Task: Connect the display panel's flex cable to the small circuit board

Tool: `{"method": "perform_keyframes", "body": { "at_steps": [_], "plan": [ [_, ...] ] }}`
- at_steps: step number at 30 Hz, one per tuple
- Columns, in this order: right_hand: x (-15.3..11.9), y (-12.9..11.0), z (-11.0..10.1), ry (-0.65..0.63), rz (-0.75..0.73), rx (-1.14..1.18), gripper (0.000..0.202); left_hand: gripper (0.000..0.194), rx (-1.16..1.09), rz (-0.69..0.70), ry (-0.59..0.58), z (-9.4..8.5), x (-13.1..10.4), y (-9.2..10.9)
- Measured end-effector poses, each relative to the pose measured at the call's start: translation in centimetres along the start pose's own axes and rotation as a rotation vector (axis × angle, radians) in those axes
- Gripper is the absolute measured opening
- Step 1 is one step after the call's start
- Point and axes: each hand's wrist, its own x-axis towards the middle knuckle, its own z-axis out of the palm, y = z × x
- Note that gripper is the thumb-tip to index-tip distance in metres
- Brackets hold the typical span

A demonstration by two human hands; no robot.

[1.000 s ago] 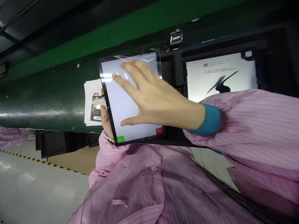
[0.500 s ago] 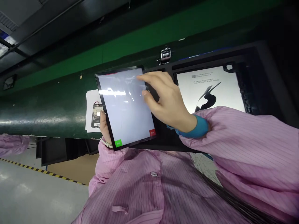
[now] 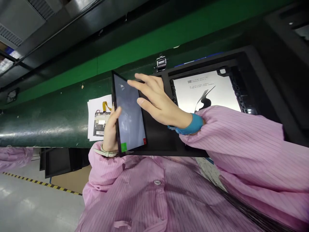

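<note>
My left hand [image 3: 110,132] grips the left edge of a lit tablet screen [image 3: 129,119], its thumb over the front border. The screen is tilted steeply, pale grey, with a green square and a red square along its lower edge. My right hand [image 3: 159,104], wearing a blue wristband, has its fingers spread by the screen's upper right side; whether a fingertip touches the glass I cannot tell. Left of the screen, a circuit board [image 3: 98,125] with a label lies on white paper [image 3: 91,112], and an orange flex cable [image 3: 104,105] runs behind my left hand.
A black tray [image 3: 156,138] on the right holds a white panel [image 3: 183,93] with a dark printed figure. Behind it is a metal latch [image 3: 161,63]. The green bench [image 3: 55,109] stretches left. Black bins [image 3: 58,162] stand below, and another person's pink sleeve [image 3: 14,158] shows at left.
The screen has turned steeply on its left edge, so its face looks narrower and greyer. More of my left hand and the orange cable show. My right hand's fingers have spread and shifted left.
</note>
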Motion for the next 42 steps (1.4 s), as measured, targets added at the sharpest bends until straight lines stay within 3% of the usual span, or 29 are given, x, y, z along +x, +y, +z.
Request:
{"method": "perform_keyframes", "body": {
  "at_steps": [5, 7, 9, 12, 14, 16, 19, 23, 26, 34, 39, 42],
  "plan": [
    [0.2, -0.2, -0.7, -0.018, -0.093, -0.012, 0.059, 0.038, 0.056, 0.122, -0.174, 3.1, 0.4, 0.5],
    [0.1, -0.3, -0.8, -0.01, -0.082, -0.026, 0.059, 0.038, 0.098, 0.14, -0.212, 3.1, 0.2, 0.8],
    [0.0, -0.5, -0.9, 0.003, -0.069, -0.033, 0.059, 0.035, 0.148, 0.175, -0.194, 1.9, -0.5, 1.0],
    [-0.1, -0.9, -1.3, -0.004, -0.052, -0.045, 0.056, 0.033, 0.322, 0.388, 0.075, -1.7, -1.9, 0.0],
    [-0.2, -1.1, -1.5, -0.028, -0.031, -0.062, 0.053, 0.027, 0.583, 0.534, 0.371, -4.6, -2.8, -1.8],
    [-0.3, -1.1, -1.5, -0.038, -0.028, -0.068, 0.053, 0.022, 0.899, 0.568, 0.506, -7.2, -3.6, -4.2],
    [-0.4, -0.7, -1.3, -0.027, -0.046, -0.067, 0.057, 0.025, 1.199, 0.543, 0.37, -9.9, -4.6, -7.6],
    [-0.6, -0.2, -1.0, 0.019, -0.129, -0.052, 0.07, 0.036, 1.353, 0.483, 0.216, -10.8, -5.4, -9.9],
    [-0.6, -0.2, -1.0, 0.041, -0.178, -0.047, 0.077, 0.04, 1.401, 0.471, 0.184, -10.8, -5.5, -10.1],
    [-0.7, -0.2, -1.0, 0.042, -0.142, -0.069, 0.075, 0.043, 1.418, 0.467, 0.148, -11.5, -5.4, -10.3],
    [-0.4, -1.6, -2.1, -0.009, -0.077, -0.056, 0.089, 0.043, 1.432, 0.489, 0.156, -11.4, -5.5, -10.5],
    [-0.9, -2.8, -3.8, -0.096, 0.075, 0.047, 0.074, 0.04, 1.416, 0.484, 0.185, -11.3, -5.6, -10.6]
  ]
}}
